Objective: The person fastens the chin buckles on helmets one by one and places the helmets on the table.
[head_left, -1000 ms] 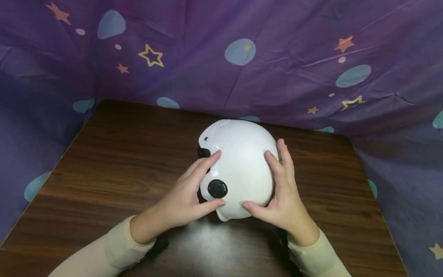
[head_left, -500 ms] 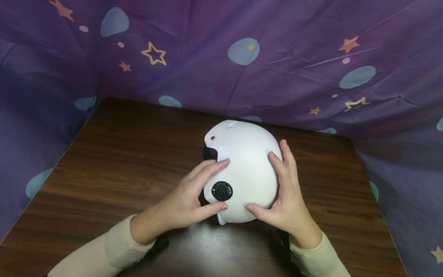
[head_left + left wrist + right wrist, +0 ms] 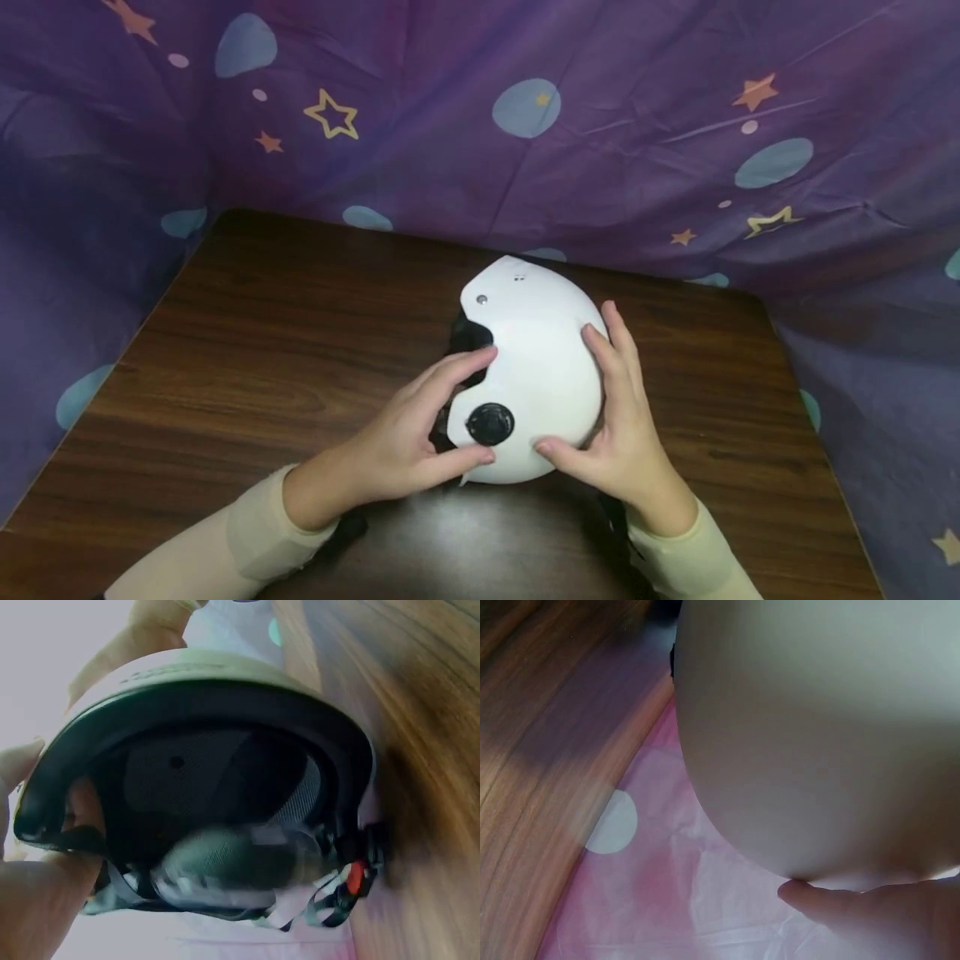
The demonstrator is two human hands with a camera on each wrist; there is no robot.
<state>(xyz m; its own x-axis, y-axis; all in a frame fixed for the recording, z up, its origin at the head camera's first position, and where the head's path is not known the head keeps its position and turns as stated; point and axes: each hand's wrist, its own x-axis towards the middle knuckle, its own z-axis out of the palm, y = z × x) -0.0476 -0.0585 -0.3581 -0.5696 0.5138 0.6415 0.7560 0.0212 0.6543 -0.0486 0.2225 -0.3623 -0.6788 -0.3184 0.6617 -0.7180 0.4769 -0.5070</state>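
A white helmet (image 3: 543, 367) with a round black side piece (image 3: 490, 425) lies on its side between both hands. My left hand (image 3: 405, 429) grips its rim on the left; in the left wrist view, fingers reach inside, past the black lining (image 3: 180, 776). Beside the opening hang dark straps with a red buckle part (image 3: 356, 877). On the right, my right hand (image 3: 626, 425) holds the rounded shell, thumb and fingers spread around it. The right wrist view shows mostly smooth shell (image 3: 817, 750), a fingertip (image 3: 799, 891) touching its edge.
The helmet is over a dark brown wood-grain table (image 3: 247, 375). A purple cloth (image 3: 420, 150) printed with stars and ovals hangs behind it and along both sides.
Between both hands the helmet has turned and shifted slightly right. More of its dark opening and notched rim now shows on the left. Both hands keep their hold.
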